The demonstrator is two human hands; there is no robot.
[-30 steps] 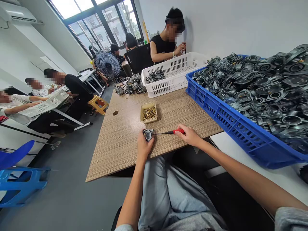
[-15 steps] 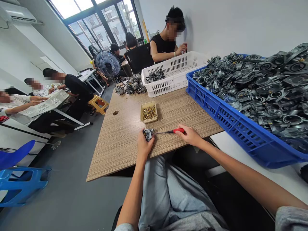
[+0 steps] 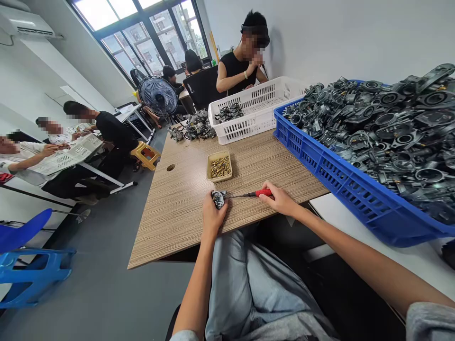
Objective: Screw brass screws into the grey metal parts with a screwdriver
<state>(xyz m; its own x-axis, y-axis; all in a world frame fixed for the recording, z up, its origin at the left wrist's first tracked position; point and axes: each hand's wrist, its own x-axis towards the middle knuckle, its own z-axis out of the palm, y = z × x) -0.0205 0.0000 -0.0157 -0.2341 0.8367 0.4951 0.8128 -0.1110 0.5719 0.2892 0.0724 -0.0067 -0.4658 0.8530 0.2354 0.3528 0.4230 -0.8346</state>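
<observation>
gripping a small metal part (image 3: 217, 199) at the near side of the table (image 3: 170, 213), the left hand (image 3: 212, 215) has its fingers and thumb clamped about the piece in the head view, the only view given. the open, detailed face of the part shows upward between them, while its lower edge is hidden by the hand, so i cannot tell whether it touches the tabletop.

the right hand (image 3: 280, 201) has its fingers closed around the red handle of a screwdriver (image 3: 263, 192). the tool's long axis runs sideways, almost level across the view and roughly along the table's near edge, with the thin shaft pointing left at the part. the tip meets the right side of the part, just beyond the left thumb; whether it sits in a screw head is too small to tell. so the left hand is nearer to the part, being on it, and the right hand stands off to the right by the length of the shaft.

just beyond the part is a tan dish (image 3: 218, 180) of brass screws (image 3: 220, 166). farther back are a heap of castings (image 3: 199, 124) and a white crate (image 3: 245, 131), with another person (image 3: 236, 71) seated behind it. to the right, a blue crate (image 3: 320, 166) is piled with metal bodies (image 3: 391, 123).
</observation>
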